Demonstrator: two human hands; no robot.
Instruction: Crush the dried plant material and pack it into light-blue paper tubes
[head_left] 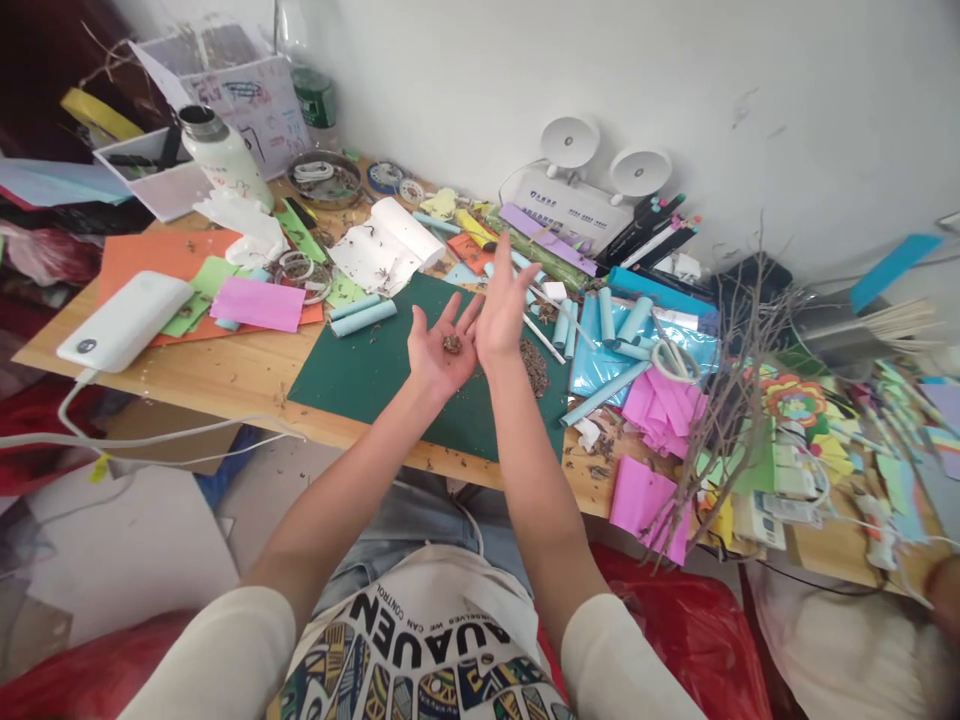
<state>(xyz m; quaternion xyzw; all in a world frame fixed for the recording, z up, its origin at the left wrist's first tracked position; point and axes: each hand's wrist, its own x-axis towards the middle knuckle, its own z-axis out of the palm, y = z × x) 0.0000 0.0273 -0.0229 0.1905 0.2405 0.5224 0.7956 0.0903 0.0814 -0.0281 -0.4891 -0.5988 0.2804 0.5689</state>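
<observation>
My left hand (441, 345) is held palm up over the dark green cutting mat (352, 375), fingers spread, with a small clump of brown crumbs (452, 343) resting in the palm. My right hand (504, 300) stands edge-on right beside it, fingers stretched out and apart, touching the left palm's side. Nothing is gripped in the right hand. A small heap of the same brown crumbs (535, 365) lies on the mat just right of my hands.
Light blue paper rolls (363, 316) and blue sheets (615, 350) lie around the mat. Pink paper (257, 303), a white power bank (124, 320), a bottle (225, 155), scissors (671, 360), dry twigs (731, 390) and a twin-head lamp (577, 190) crowd the wooden table (217, 375).
</observation>
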